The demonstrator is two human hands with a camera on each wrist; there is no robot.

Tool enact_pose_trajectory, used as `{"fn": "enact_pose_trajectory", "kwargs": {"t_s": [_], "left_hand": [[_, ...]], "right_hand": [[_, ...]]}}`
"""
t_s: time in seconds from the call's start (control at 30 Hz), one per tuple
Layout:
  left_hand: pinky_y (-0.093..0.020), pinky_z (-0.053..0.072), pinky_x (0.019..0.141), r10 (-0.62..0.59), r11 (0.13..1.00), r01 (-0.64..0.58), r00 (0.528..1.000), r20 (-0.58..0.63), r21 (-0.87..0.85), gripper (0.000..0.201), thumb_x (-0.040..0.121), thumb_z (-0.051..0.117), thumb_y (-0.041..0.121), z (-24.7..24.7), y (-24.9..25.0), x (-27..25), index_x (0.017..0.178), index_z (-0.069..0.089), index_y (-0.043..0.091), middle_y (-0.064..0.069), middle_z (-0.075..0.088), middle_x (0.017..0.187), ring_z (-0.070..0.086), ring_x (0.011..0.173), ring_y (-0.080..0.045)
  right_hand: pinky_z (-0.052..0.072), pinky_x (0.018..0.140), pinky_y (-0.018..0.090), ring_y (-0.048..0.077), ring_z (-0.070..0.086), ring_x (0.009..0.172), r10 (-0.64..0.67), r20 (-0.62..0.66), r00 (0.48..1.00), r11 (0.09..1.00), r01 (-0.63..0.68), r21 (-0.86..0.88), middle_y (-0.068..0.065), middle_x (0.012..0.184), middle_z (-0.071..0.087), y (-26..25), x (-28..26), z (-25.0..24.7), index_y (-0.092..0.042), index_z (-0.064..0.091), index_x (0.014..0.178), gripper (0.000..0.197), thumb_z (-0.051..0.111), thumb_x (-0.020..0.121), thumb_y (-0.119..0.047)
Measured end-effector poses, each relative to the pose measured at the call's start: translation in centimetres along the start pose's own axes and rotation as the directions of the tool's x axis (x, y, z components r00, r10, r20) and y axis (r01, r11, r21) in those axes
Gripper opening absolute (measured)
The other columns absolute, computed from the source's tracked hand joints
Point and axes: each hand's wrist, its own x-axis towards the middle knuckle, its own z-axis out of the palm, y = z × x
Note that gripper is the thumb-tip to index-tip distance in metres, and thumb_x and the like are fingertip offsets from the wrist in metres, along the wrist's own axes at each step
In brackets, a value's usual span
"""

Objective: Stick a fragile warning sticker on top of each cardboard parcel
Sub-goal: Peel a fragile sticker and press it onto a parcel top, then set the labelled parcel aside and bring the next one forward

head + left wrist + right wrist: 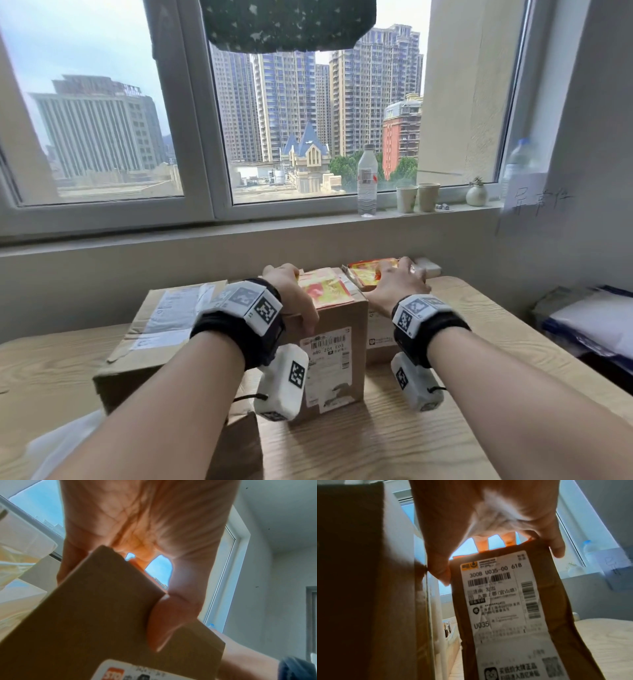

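We record three cardboard parcels on a wooden table (394,442) below a window. The middle parcel (337,346) stands upright, tall axis vertical; its near face carries a white shipping label (327,368) reading "680 201 E03", and the left wrist view shows a red "STO" mark at that label's corner. A red and yellow sticker (323,287) lies flat on its top; its print is blurred and we cannot read it. The left hand (294,298) grips this parcel's top left corner, fingers over the top and thumb curled down the near face.

The right parcel (508,615) stands just beside it, a narrow gap between them, and bears a label reading "300B U035-00 618" and "U035". A second red and yellow sticker (371,274) lies on its top. The right hand (397,284) rests on that top with fingers spread and nearly straight, partly hiding the sticker.

The large flat parcel (161,329) at left, partly hidden by the left forearm, shows worn, unreadable labels.

On the sill stand a water bottle (367,180) and two paper cups (417,197).
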Motion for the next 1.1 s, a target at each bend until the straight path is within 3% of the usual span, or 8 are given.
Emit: {"fn": "enact_pose_trajectory", "kwargs": {"t_s": [0.23,0.47,0.6,0.67,0.73,0.83,0.97,1.1], "left_hand": [[-0.034,0.053,0.079,0.062,0.993,-0.066,0.997,-0.039,-0.098,0.096,0.049,0.086,0.023,0.4,4.2,1.9,0.134,0.042,0.024,-0.006,0.040,0.125,0.051,0.106,-0.024],[-0.030,0.051,0.079,0.145,0.978,-0.140,0.989,0.021,-0.153,0.099,0.056,0.083,0.018,2.3,7.5,4.0,0.143,0.036,0.029,-0.005,0.043,0.136,0.052,0.111,-0.023],[-0.036,0.041,0.105,0.202,0.972,-0.197,0.979,0.029,-0.128,0.109,0.060,0.081,0.019,2.6,6.8,4.1,0.150,0.020,0.033,-0.004,0.025,0.155,0.035,0.136,-0.023],[-0.039,0.035,0.111,0.219,0.941,-0.213,0.976,-0.008,-0.263,0.107,0.064,0.078,0.013,2.6,6.1,3.7,0.151,0.017,0.028,-0.007,0.014,0.158,0.024,0.142,-0.024],[-0.034,0.037,0.107,0.160,0.861,-0.195,0.980,-0.114,-0.470,0.096,0.068,0.070,0.002,1.8,5.2,3.0,0.151,0.023,0.017,-0.009,0.024,0.155,0.030,0.139,-0.025],[-0.029,0.046,0.089,-0.034,0.806,-0.077,0.984,-0.175,-0.587,0.067,0.075,0.060,-0.003,0.8,2.8,2.1,0.139,0.043,0.002,-0.015,0.048,0.139,0.051,0.121,-0.028],[-0.026,0.040,0.072,-0.119,0.863,0.046,0.986,-0.114,-0.503,0.038,0.092,0.049,0.003,1.9,-0.2,0.4,0.129,0.052,-0.006,-0.020,0.052,0.136,0.051,0.123,-0.033],[-0.023,0.043,0.088,-0.202,0.827,0.108,0.973,-0.113,-0.552,0.038,0.102,0.034,0.010,4.5,-1.2,-1.5,0.135,0.046,-0.002,-0.015,0.049,0.140,0.046,0.130,-0.027]], "right_hand": [[0.043,0.101,0.043,0.035,0.039,0.123,0.034,-0.123,0.992,0.990,-0.016,0.143,0.009,0.127,0.039,5.7,-0.6,-2.5,-0.030,0.051,0.123,0.077,0.069,0.057,-0.064],[0.036,0.109,0.043,0.030,0.036,0.127,0.016,-0.121,0.993,0.997,-0.007,0.072,0.008,0.134,0.039,9.5,-0.9,-2.8,-0.029,0.051,0.127,0.078,0.071,0.063,-0.070],[0.010,0.117,0.058,0.033,0.015,0.146,0.009,-0.019,1.000,1.000,-0.010,-0.025,0.006,0.155,0.027,9.4,-0.9,-2.8,-0.034,0.041,0.141,0.088,0.062,0.065,-0.074],[0.009,0.118,0.056,0.032,0.015,0.147,-0.014,-0.091,0.996,0.997,0.021,0.078,0.005,0.155,0.030,8.7,-1.4,-3.2,-0.033,0.044,0.139,0.079,0.063,0.069,-0.063],[0.025,0.113,0.043,0.027,0.035,0.137,-0.068,-0.349,0.935,0.958,0.159,0.239,0.005,0.143,0.044,7.4,-2.6,-4.0,-0.026,0.056,0.127,0.055,0.066,0.076,-0.044],[0.051,0.083,0.030,0.020,0.063,0.092,-0.144,-0.662,0.735,0.779,0.497,0.383,0.003,0.101,0.065,3.5,-5.4,-5.0,-0.016,0.066,0.097,0.017,0.064,0.080,-0.017],[0.058,0.071,0.032,0.017,0.069,0.074,-0.381,-0.463,0.800,0.583,0.596,0.552,0.002,0.079,0.073,-3.3,-8.7,-2.9,-0.014,0.071,0.084,0.017,0.055,0.083,-0.009],[0.049,0.096,0.033,0.018,0.064,0.103,-0.446,-0.137,0.885,0.683,0.435,0.586,0.004,0.109,0.072,-5.7,-8.4,1.3,-0.012,0.071,0.107,0.031,0.046,0.090,-0.006]]}}
